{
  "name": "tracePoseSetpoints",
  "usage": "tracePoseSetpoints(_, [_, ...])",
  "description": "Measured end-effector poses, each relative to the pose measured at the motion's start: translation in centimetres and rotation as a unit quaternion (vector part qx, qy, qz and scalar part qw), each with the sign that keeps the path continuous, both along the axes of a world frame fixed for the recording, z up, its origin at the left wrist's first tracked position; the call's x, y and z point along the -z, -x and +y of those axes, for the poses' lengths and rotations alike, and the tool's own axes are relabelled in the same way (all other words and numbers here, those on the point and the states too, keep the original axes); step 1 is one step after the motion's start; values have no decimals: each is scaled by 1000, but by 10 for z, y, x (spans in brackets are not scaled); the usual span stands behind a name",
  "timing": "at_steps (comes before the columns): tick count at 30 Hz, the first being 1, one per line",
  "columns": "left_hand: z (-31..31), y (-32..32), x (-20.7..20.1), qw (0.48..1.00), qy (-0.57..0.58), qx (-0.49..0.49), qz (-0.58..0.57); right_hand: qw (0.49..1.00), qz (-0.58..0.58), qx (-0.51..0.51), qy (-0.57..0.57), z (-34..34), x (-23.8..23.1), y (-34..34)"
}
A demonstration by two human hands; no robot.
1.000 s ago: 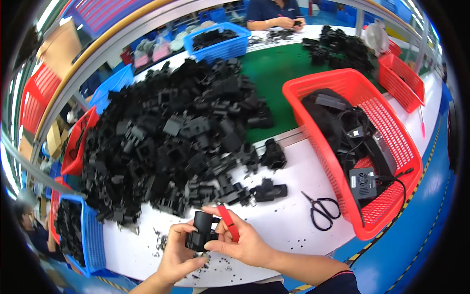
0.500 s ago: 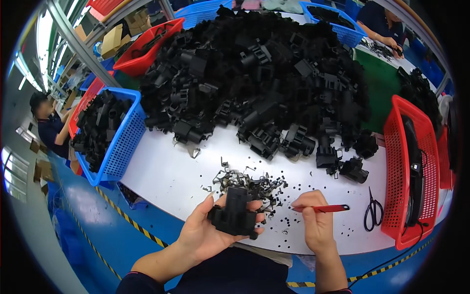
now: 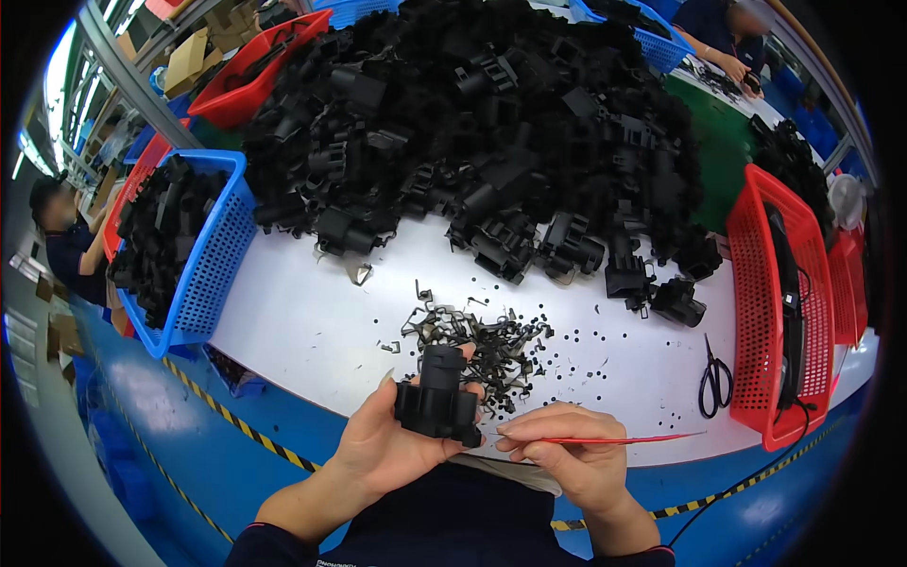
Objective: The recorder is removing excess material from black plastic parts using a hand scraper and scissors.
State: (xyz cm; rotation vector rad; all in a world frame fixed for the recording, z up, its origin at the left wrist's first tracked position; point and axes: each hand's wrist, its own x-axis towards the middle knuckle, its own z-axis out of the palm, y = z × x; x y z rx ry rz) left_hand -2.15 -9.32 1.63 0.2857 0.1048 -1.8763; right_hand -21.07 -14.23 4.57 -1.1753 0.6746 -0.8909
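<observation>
My left hand [image 3: 373,449] is closed around a black plastic housing [image 3: 436,397], its cylindrical neck pointing up and away from me. In my right hand [image 3: 578,463] I pinch a slim red-handled tool [image 3: 652,439]. Its handle sticks out to the right, and its thin front end points left at the lower right of the housing. Whether the tip touches the plastic I cannot tell. Just beyond the housing lies a heap of small black trimmed scraps [image 3: 487,352], with round black bits scattered to its right.
A tall pile of black plastic housings [image 3: 453,151] covers the far table. A blue basket [image 3: 219,260] of black parts stands left. On the right are black-handled scissors [image 3: 715,383] and a red basket [image 3: 748,312] holding dark items and a cable. Other people work at far left and far right.
My right hand has moved left and down, bringing the red-handled tool close to the housing. The housing has turned slightly in my left hand. The whole view has shifted a little.
</observation>
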Motion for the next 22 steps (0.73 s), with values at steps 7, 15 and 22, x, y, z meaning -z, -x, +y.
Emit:
tracePoseSetpoints(7, [0, -2, -20, 988, -51, -33, -139, 1000, 13, 17, 19, 6, 9, -13])
tracePoseSetpoints(15, [10, -15, -24, 993, -21, 35, -112, 1000, 10, 5, 22, 4, 13, -6])
tracePoseSetpoints(22, [14, -11, -17, 976, -22, 59, -208, 998, 41, -14, 36, 9, 19, 2])
